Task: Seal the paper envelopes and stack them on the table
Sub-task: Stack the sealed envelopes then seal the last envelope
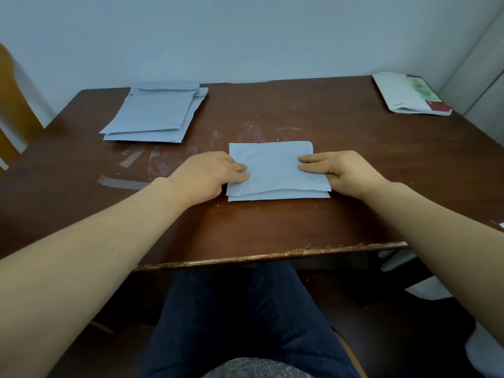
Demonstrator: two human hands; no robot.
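At ten o'clock on the bench (272, 227) lies a stack of envelopes (152, 113), with tape strips (120, 182) nearer, at nine. Dead centre, the left hand (210, 173) and right hand (341, 170) press fairly straight fingers onto the ends of one envelope (275, 170), its flap folded over. Sealing seems to be in hand; the next move likely calls for carrying it squarely onto the stack.

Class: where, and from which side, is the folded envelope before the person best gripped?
Pinch the envelope at its short side edges, coming from left and right beside the left hand and right hand: it lies flat, flap edge nearest the person.
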